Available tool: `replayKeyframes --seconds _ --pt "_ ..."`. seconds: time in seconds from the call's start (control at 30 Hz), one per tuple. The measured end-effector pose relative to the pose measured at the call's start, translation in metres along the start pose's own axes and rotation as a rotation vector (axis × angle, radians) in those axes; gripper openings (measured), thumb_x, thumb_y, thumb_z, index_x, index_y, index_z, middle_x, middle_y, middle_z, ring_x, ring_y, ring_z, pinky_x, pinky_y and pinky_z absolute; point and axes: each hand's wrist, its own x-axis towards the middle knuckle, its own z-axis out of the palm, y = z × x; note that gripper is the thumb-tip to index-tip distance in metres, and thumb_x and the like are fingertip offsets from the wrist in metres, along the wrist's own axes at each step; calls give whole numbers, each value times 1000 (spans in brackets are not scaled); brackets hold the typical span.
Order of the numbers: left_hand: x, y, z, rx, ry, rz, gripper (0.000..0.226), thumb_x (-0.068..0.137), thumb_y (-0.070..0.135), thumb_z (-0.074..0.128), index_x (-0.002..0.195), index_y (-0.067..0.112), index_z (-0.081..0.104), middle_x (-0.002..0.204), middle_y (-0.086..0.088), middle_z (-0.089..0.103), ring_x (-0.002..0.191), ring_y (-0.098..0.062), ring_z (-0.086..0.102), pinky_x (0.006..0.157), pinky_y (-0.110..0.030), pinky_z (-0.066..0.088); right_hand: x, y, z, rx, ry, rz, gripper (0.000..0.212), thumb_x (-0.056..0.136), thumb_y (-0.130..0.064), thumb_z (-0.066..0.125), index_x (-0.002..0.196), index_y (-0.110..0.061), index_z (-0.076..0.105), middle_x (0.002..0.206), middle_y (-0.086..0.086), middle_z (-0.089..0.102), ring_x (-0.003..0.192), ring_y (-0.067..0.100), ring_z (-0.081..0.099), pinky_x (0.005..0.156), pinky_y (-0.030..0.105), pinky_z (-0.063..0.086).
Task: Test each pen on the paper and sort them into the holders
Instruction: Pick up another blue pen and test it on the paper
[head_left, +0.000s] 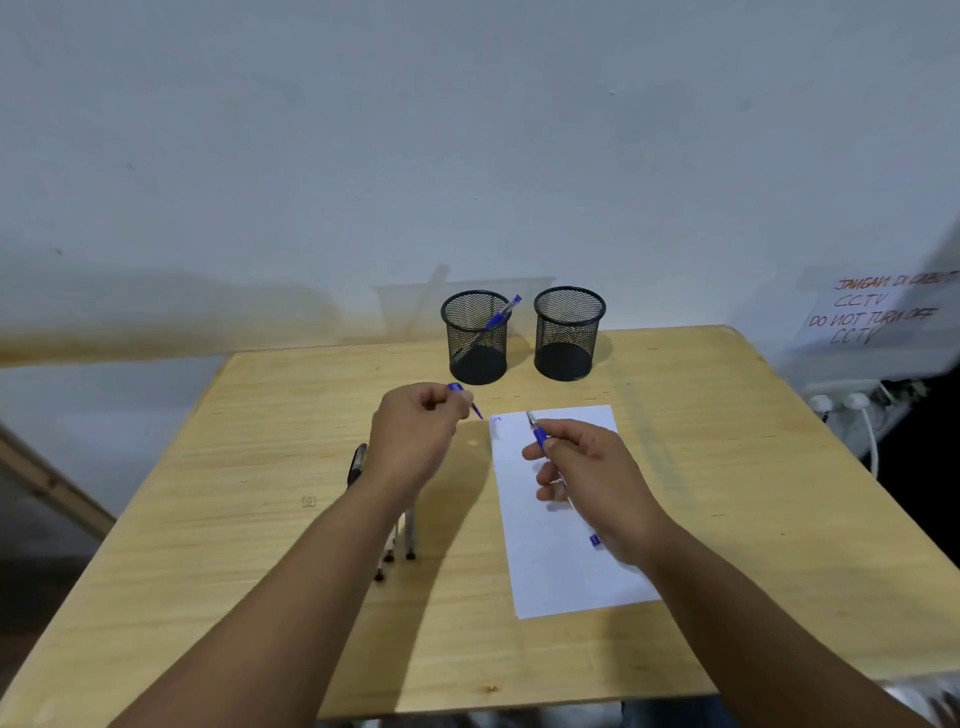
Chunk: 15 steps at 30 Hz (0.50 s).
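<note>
My right hand (597, 483) holds an uncapped blue pen (537, 434), its tip hovering over the top left of the white paper (550, 561). A small blue scribble (496, 419) marks the paper's top left corner. My left hand (415, 439) pinches a blue pen cap (467, 400) just left of the paper. Two black mesh holders stand at the back: the left holder (477, 338) has one blue pen (498, 317) leaning in it, the right holder (569, 332) looks empty. Several more pens (397, 551) lie under my left forearm, one black pen (357, 462) beside it.
The wooden table (260, 519) ends near the wall behind the holders. A paper sign (872, 312) hangs at the right, with plugs and cables (852, 410) below it off the table's right edge.
</note>
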Motion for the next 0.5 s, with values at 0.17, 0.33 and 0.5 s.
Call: replayKeyframes --seconds 0.17,0.33,0.5 --pt "17 -15 -6 401 -21 -23 24 75 42 81 89 27 68 76 7 71 69 -10 65 62 -29 52 4 5 -7 127 39 -51 41 97 -6 51 128 -31 57 100 8 74 68 15 71 81 40 62" --pt "13 -25 3 564 -14 -15 21 77 41 79 82 24 66 77 6 71 72 -12 65 53 -25 40 2 12 -4 113 87 -63 31 98 -8 53 119 -25 68 102 8 72 73 22 74 73 37 63" --pt "7 -24 7 645 -12 73 22 85 41 71 89 19 70 88 5 70 80 -15 61 55 -24 38 -1 23 -1 14 115 -53 27 99 -13 50 118 -21 67 101 5 71 71 18 73 66 21 57"
